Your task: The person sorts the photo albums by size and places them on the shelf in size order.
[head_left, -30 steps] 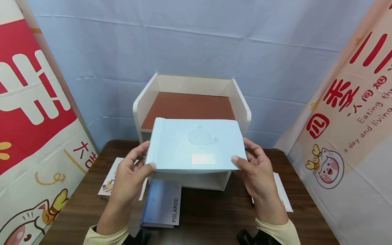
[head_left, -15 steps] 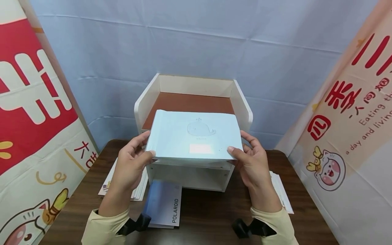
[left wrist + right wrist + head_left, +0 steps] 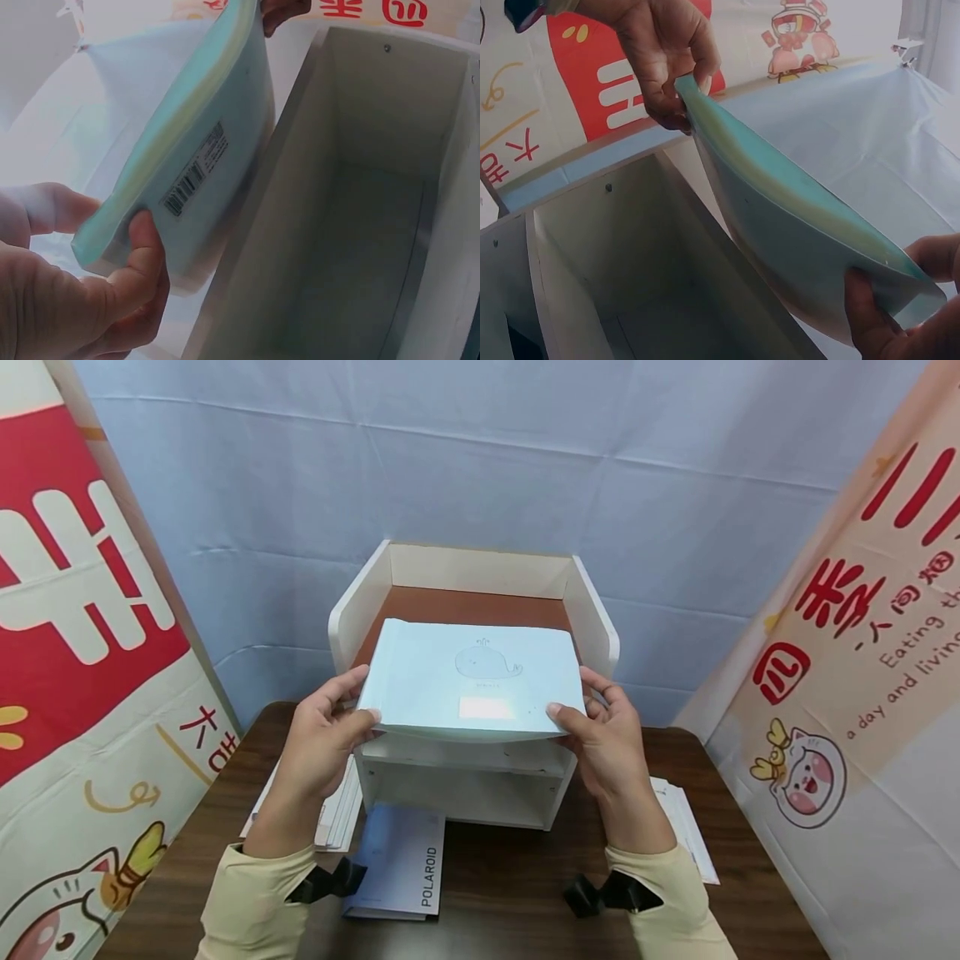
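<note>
A pale blue book (image 3: pixel 480 677) with a whale drawing on its cover is held level between both hands, at the upper front of a small white shelf unit (image 3: pixel 465 793). My left hand (image 3: pixel 318 735) pinches its left end, thumb on top and fingers beneath. At the opposite end, my right hand (image 3: pixel 607 743) pinches the near right corner. From the left wrist view, the underside of the book (image 3: pixel 225 135) shows a barcode label (image 3: pixel 195 169). Its soft body sags between the hands in the right wrist view. The brown top board (image 3: pixel 472 606) is partly hidden behind it.
A blue album marked POLAROID (image 3: pixel 397 860) lies on the dark wooden table (image 3: pixel 510 893) before the shelf. White papers or booklets (image 3: pixel 341 814) lie at left, partly behind the left arm. More white papers (image 3: pixel 686 827) lie at right. Light blue cloth (image 3: pixel 480 468) hangs behind.
Both hands have carried the pale blue book forward and up in the head view, toward the shelf's top. More of the shelf's front compartments now shows below it. Both hands keep their grip.
</note>
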A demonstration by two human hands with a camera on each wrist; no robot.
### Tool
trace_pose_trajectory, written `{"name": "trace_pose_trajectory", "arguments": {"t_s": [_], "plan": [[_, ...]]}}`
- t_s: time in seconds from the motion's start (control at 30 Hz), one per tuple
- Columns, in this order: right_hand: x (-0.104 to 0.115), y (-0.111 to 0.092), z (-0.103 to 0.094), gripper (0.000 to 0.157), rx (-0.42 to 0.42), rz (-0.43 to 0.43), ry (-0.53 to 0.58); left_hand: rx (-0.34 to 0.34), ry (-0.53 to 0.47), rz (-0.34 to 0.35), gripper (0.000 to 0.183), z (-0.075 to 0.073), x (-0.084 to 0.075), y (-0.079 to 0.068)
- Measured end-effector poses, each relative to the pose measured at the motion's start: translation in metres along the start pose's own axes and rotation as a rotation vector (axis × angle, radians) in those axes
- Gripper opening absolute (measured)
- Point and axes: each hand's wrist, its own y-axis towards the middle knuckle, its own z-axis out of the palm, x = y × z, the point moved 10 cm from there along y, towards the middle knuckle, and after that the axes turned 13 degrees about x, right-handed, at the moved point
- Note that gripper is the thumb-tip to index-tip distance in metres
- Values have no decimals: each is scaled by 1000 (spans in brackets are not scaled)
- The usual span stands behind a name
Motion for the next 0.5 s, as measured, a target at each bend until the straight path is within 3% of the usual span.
{"name": "trace_pose_trajectory", "arguments": {"t_s": [0.5], "plan": [[20,17,8,65,8,-28,-227,31,96,-49,59,-2,-5,15]]}}
